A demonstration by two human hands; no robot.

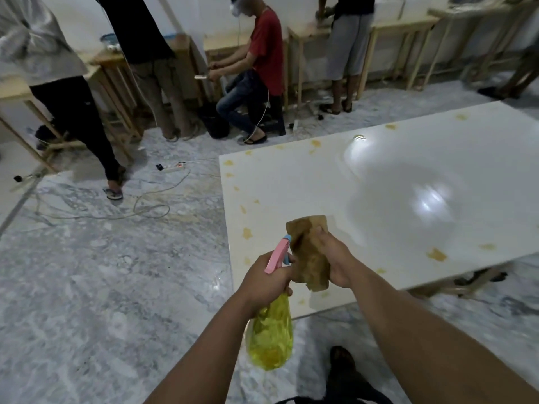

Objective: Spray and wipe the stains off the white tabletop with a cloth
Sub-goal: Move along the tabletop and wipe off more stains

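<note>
My left grip (269, 279) is wrapped round the yellow spray bottle's (269, 336) neck; my right grip (335, 262) pinches the brown cloth (309, 252) just beside its nozzle, above the stained surface (408, 176).

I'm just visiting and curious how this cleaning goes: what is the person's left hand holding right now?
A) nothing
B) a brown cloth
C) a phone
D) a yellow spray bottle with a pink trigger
D: the left hand grips the neck of the yellow spray bottle just under its pink trigger, while the right hand holds the brown cloth.
</note>
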